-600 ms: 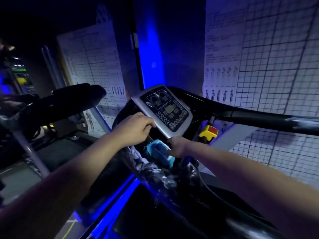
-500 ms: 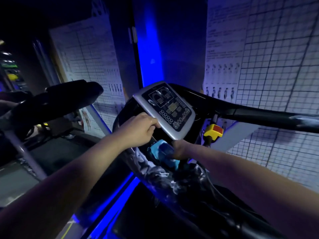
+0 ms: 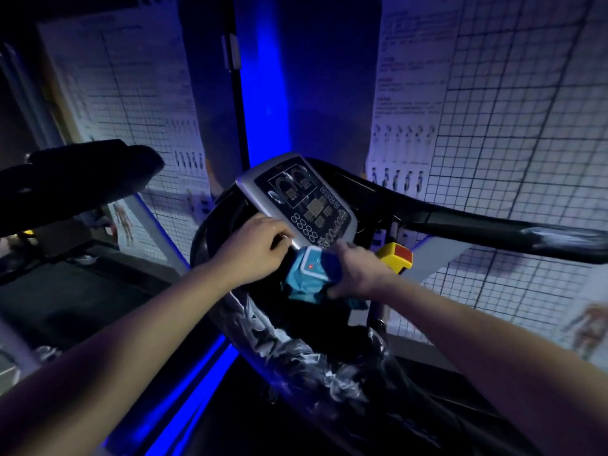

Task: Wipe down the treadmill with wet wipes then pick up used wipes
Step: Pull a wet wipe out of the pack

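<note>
Wipe-fetch step: right hand (image 3: 358,274) grips wipes pack (image 3: 307,274); left hand (image 3: 256,251) curled at console (image 3: 306,199) edge, grip unclear. Next: pull a wipe.

Bare left forearm (image 3: 131,327) and right forearm (image 3: 477,340) reach forward, converging mid-scene. Knuckles up on left hand (image 3: 256,248), fingers curled under; any hold unclear. Just right, apart, right hand (image 3: 358,274) wraps a blue pack (image 3: 306,274).
</note>
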### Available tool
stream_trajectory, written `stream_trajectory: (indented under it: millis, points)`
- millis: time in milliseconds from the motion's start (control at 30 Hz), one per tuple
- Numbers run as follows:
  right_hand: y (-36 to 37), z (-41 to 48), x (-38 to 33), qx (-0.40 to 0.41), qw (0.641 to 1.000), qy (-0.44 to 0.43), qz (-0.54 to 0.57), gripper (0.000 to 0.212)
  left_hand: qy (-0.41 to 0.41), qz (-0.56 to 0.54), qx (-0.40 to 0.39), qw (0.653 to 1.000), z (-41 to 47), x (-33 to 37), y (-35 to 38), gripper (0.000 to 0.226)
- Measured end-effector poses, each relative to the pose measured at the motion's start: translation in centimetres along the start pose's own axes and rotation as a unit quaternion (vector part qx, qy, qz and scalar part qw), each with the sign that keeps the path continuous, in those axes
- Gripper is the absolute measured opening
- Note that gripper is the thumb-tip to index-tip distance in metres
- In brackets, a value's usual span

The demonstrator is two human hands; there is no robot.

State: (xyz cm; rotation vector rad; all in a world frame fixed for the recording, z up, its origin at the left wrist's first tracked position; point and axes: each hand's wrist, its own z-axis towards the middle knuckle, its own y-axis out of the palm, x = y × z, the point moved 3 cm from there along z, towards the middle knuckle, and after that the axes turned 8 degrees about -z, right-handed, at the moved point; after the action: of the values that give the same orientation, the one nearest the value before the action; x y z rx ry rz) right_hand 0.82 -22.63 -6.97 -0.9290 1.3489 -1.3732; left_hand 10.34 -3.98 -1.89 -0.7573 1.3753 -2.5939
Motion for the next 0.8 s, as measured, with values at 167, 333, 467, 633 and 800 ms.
stream_trajectory:
  millis: [167, 333, 467, 633, 800]
  points:
    - [-10.5, -8.5, 2.7, 0.150, 0.987, -0.050, -0.004, 0.076, -0.147, -0.206, 0.137, 0.958, 0.4, 4.6, -2.0, 0.041]
    - [-15.4, -20.5, 3.1, 0.186, 0.963, -0.194, 0.013, 0.069, -0.355, -0.529, -0.132, 0.759, -2.7, 14.8, 0.4, 0.081]
    - [-14.1, -28.5, 4.4, 0.188, 0.925, -0.324, -0.061, 0.050, -0.330, -0.569, -0.320, 0.682, -9.1, 22.5, 3.7, 0.117]
    - [-10.7, -35.1, 10.0, 0.221, 0.907, -0.357, -0.025, 0.037, -0.343, -0.653, -0.204, 0.643, -14.3, 28.8, 8.4, 0.065]
    - [-10.2, -39.4, 12.5, 0.256, 0.872, -0.413, -0.057, 0.058, -0.361, -0.710, -0.020, 0.604, -17.1, 32.3, 9.9, 0.030]
